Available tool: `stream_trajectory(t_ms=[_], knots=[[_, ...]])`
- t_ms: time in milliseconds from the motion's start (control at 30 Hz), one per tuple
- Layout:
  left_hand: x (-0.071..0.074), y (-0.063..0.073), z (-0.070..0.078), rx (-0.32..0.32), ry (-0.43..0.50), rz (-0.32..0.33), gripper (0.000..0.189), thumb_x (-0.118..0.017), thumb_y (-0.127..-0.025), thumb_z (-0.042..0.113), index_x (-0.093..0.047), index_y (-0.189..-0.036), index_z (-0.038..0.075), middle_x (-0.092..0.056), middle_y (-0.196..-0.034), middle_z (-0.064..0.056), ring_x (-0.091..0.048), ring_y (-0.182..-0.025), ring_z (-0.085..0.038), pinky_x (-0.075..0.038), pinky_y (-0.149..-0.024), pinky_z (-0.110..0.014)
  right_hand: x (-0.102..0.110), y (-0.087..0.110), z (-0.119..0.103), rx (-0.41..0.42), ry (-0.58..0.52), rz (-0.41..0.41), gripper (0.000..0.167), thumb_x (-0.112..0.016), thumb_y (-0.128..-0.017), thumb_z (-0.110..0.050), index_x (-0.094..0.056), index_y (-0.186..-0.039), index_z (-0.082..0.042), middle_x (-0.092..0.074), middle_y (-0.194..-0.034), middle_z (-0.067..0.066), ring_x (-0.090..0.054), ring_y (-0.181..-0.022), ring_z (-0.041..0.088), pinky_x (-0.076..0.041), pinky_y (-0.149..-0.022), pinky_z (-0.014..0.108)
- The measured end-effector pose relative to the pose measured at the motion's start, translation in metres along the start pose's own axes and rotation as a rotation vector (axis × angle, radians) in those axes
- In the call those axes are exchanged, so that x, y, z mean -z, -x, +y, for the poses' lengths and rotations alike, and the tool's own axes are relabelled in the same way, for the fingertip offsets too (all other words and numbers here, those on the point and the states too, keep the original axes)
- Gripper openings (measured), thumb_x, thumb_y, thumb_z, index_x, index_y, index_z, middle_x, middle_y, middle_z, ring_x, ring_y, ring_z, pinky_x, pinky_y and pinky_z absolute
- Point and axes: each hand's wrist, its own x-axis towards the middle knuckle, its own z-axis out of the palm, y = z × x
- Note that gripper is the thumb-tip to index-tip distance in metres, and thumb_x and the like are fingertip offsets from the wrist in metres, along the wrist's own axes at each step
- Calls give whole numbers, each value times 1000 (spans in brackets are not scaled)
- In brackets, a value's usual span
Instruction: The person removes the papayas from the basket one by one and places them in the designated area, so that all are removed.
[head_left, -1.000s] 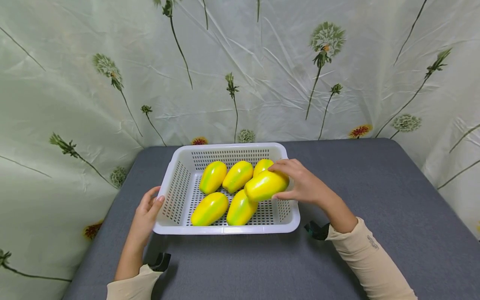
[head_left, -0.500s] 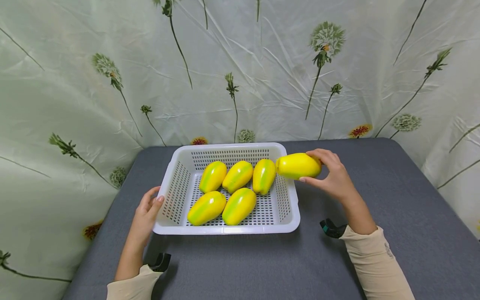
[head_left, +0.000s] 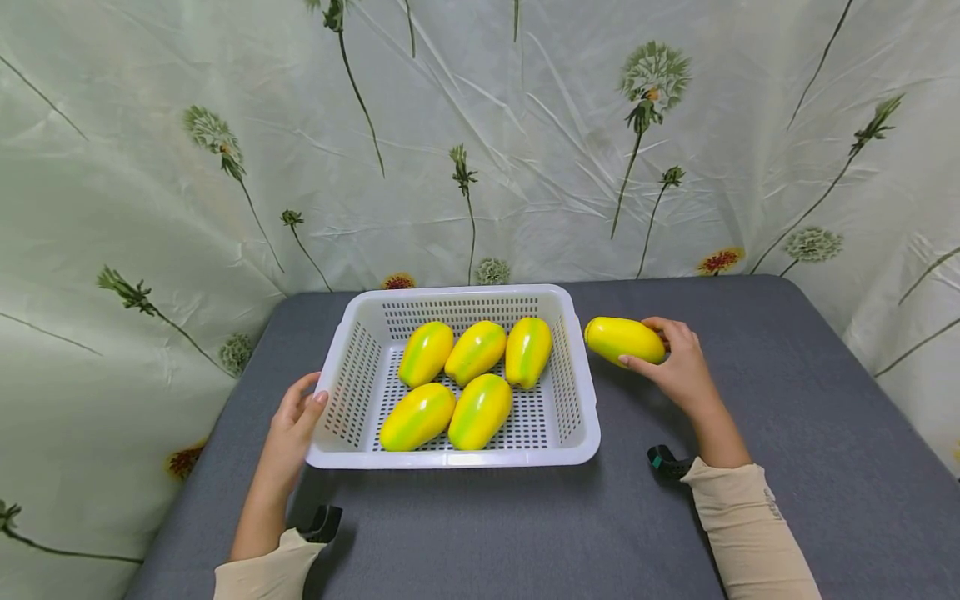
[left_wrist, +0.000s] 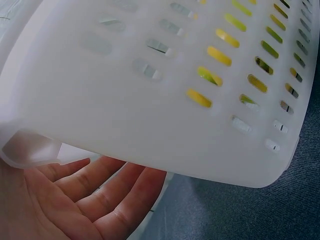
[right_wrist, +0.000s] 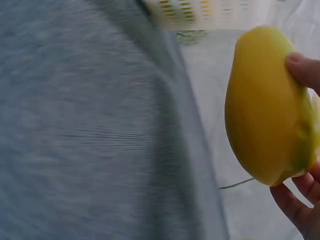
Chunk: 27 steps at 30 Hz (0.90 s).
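Observation:
My right hand (head_left: pixel 681 365) holds a yellow papaya (head_left: pixel 625 340) just right of the basket, low over the table. In the right wrist view my thumb lies along one side of this papaya (right_wrist: pixel 267 110), with fingers at its lower end. Several more glossy yellow papayas with green streaks, among them a papaya (head_left: pixel 528 352) at the right, lie inside the white plastic basket (head_left: pixel 450 459). At the basket's left rim my left hand (head_left: pixel 294 429) keeps its thumb on the edge. From the left wrist view, the fingers (left_wrist: pixel 117 200) reach behind the basket wall, tips hidden.
A dark grey cloth covers the table (head_left: pixel 465 533). Behind it hangs a pale curtain (head_left: pixel 555 150) printed with dandelions. Black straps sit at both wrists, one a right strap (head_left: pixel 667 463).
My right hand has lifted the papaya out over the basket's right rim and lowered it beside the basket. The front papayas in the basket have shifted slightly. My left hand stays put.

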Motion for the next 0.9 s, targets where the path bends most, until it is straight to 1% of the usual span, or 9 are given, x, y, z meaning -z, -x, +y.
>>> stream_trajectory(t_ms=[167,333,567,767,900], knots=[[0,0,0,4,-4,2,46,-40,-97,26,-27,-135,5,-47,-116,-28,-56,-79,-7,-49,-58,-30,-12,3,9,-45,44,-44,64,-75,-72,-32,-47,-119,2,-44,-116,23,-33,-103,39,-27,-80,50],[0,0,-1,3,-8,6,47,-41,-96,29,-28,-134,5,-48,-114,-27,-57,-79,-8,-49,-58,-31,-20,3,14,-74,53,-72,65,-74,-73,-33,-46,-121,1,-41,-119,23,-31,-105,39,-27,-81,51],[1,-1,-2,-5,-7,11,46,-40,-96,29,-29,-134,4,-48,-114,-26,-57,-78,-9,-49,-58,-31,-22,2,13,-86,56,-77,67,-74,-73,-34,-45,-123,0,-38,-121,24,-30,-107,40,-26,-82,53],[0,-2,-3,-1,-6,14,47,-41,-96,29,-29,-134,5,-49,-113,-26,-57,-78,-8,-49,-57,-31,-21,2,13,-85,59,-101,69,-73,-74,-34,-42,-126,0,-35,-124,26,-28,-111,42,-26,-85,55],[0,-1,-2,3,6,7,46,-41,-97,25,-28,-135,5,-48,-115,-28,-57,-78,-7,-49,-57,-30,-21,2,13,-80,60,-112,71,-73,-75,-33,-41,-128,1,-34,-125,27,-28,-113,44,-26,-87,58]])
